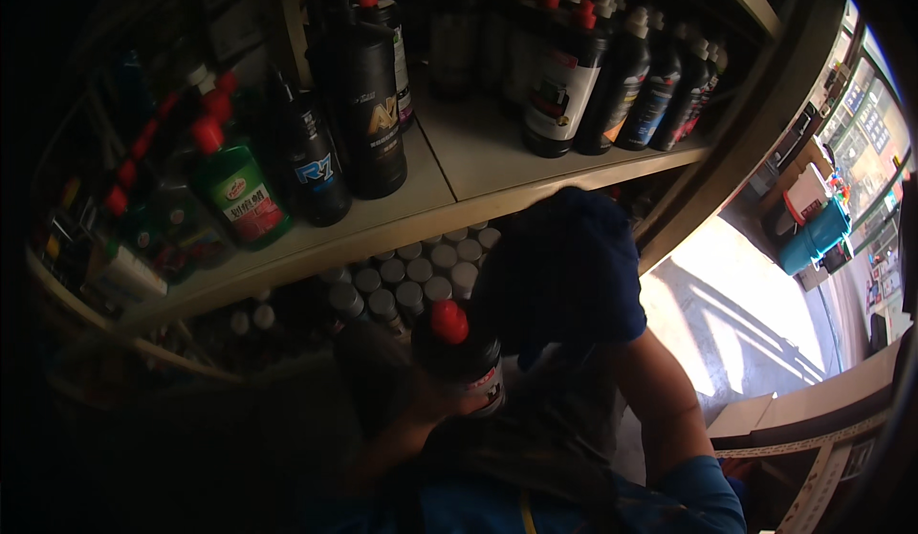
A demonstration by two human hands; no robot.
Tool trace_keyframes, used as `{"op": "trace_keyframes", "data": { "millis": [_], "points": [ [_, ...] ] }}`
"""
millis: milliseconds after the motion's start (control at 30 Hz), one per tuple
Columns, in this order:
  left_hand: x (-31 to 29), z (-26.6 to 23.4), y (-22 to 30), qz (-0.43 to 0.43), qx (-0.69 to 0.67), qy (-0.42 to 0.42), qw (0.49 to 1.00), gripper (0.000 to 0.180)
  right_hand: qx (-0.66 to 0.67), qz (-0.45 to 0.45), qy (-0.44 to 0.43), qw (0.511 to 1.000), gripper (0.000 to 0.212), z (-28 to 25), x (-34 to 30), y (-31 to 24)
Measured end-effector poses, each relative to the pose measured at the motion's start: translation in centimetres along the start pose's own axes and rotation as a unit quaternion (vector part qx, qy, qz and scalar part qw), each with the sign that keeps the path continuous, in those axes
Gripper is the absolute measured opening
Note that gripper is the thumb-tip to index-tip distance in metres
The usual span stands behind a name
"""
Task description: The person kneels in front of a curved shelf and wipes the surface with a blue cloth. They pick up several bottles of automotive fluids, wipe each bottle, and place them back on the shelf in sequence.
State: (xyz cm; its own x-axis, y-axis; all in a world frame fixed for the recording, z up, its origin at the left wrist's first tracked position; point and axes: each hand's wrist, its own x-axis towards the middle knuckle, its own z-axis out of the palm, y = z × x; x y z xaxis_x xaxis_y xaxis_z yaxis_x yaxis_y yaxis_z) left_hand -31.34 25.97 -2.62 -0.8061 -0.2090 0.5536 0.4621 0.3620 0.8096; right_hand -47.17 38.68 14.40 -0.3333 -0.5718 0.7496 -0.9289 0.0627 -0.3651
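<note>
At the left, a green bottle (239, 190) is standing near the front edge of the shelf (488, 152), with a slim black bottle (316, 161) and a tall black bottle (368, 113) rising just to its right; a careless arm brushing past could be tipping any of them off. Below, cans (411, 290) are sitting in tight rows, where a dropped thing could be landing. The left hand (432, 404) is wrapping around the held bottle (457, 357), clamped on its lower body, near the person's front; a slack grip on that smooth side could be letting it slide. Just beside it, a dark blue cloth (564, 271) is covering the right hand, so I cannot tell whether those fingers are gripping or lying apart; its loose bulk could be catching the bottle's cap. Further right, a bottle row (626, 89) is crowding the shelf, so one knock could be toppling several. As for materials, the green bottle is showing shiny plastic, the black ones rounded shoulders, the cans flat round tops, the held bottle a glossy red cap, the cloth a soft, bunched form, and the bottle row slim cylinders with narrow caps.
</note>
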Motion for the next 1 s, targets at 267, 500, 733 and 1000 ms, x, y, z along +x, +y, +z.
{"op": "trace_keyframes", "data": {
  "millis": [267, 500, 733, 1000],
  "points": [
    [-2.8, -3.5, -0.2, -0.264, -0.3, 0.018, 0.916, 0.08, -0.155, 0.076, -0.145, 0.974, 0.034, 8.5, 8.8, 6.3],
    [-1.9, -4.7, 0.5, -0.468, -0.403, -0.018, 0.786, 0.068, -0.104, 0.042, -0.261, 0.959, 0.036, 13.9, 11.0, 13.3],
    [-1.2, -5.0, -3.1, -0.389, -0.276, -0.192, 0.858, 0.065, -0.05, 0.051, -0.293, 0.953, 0.031, 18.9, 16.0, 19.0],
    [-1.7, -4.1, -4.4, -0.332, -0.274, -0.052, 0.901, 0.069, -0.1, 0.06, -0.294, 0.949, 0.03, 19.7, 18.0, 18.8]
  ]
}}
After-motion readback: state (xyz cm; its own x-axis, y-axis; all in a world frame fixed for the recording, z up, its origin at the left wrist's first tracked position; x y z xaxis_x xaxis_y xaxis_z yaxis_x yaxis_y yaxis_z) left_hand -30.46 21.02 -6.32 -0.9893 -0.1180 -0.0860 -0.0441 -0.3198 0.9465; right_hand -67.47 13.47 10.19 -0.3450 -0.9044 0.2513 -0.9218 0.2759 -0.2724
